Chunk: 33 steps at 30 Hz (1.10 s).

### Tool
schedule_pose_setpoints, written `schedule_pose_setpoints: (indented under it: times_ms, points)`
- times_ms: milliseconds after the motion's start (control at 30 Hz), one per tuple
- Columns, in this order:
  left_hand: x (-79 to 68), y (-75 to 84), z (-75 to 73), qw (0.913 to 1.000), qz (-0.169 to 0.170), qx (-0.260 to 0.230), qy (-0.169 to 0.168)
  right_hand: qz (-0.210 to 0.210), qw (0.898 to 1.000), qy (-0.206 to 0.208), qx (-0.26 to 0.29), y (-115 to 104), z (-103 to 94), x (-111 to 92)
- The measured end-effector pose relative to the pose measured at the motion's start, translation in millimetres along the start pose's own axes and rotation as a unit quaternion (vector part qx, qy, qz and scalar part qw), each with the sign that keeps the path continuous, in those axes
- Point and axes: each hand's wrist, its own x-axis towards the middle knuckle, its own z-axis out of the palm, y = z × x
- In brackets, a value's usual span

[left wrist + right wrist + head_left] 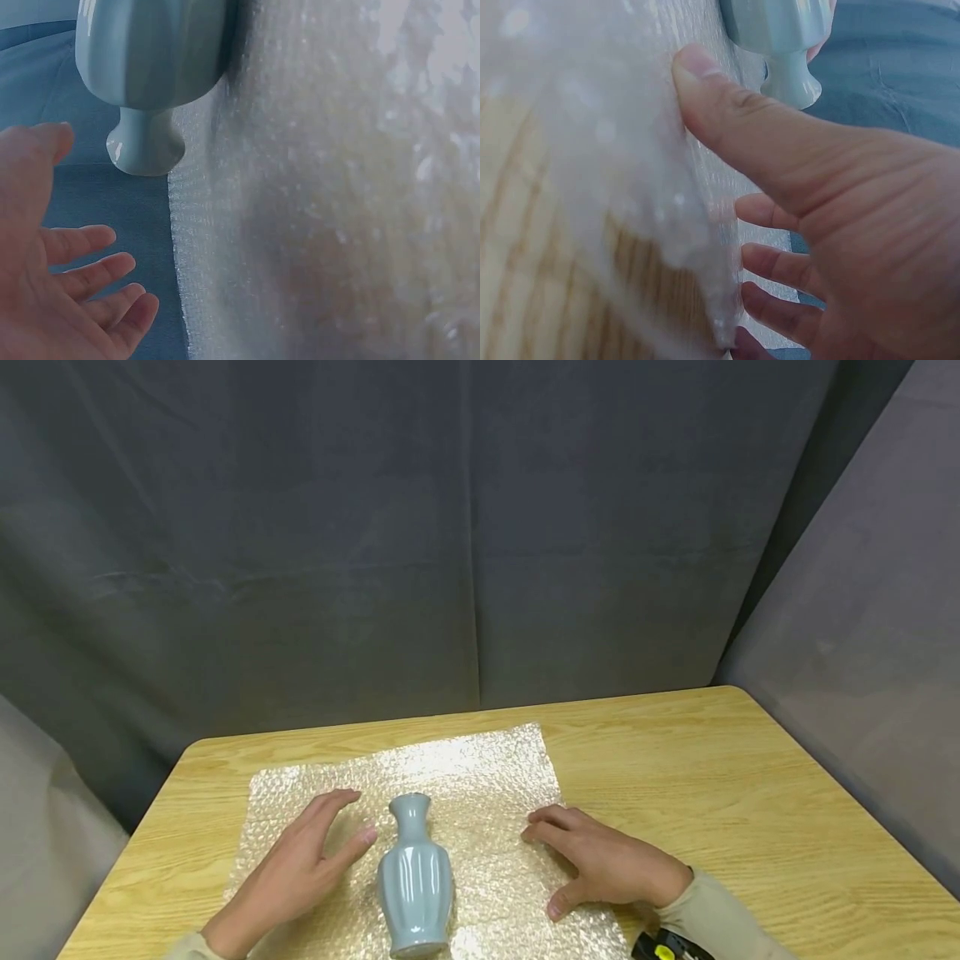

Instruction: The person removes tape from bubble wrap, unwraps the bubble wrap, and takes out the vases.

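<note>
A glossy pale blue-green vase (415,893) lies on its side on a sheet of bubble wrap (491,852), its neck toward the far side of the table. To its left hovers my left hand (296,864), thumb and fingers spread, with a gap to the vase; the left wrist view shows this palm holding nothing. My right hand (600,860) is at the wrap's right edge, thumb apart from the fingers. In the right wrist view, the thumb and fingertips (761,259) of that hand touch the wrap's surface, and its edge rises off the wood nearby.
The wood-grain table (720,793) extends to the right of the wrap, with rounded far corners. A dark grey curtain (360,552) hangs behind it, and lighter cloth (870,652) drapes along the right side. A black strap with a yellow spot (664,952) is by my right wrist.
</note>
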Motion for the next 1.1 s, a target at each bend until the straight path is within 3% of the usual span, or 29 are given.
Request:
schedule_pose_setpoints:
  times_ms: [700,1100]
  points:
    - [-2.7,-12.3,12.9,0.9996,-0.01,-0.017,-0.022,-0.006,1.0,0.003,-0.008,2,1.6,0]
    - [-5.5,-18.2,16.2,0.9994,0.001,-0.022,-0.027,-0.017,1.0,0.011,-0.021,2,2.5,0]
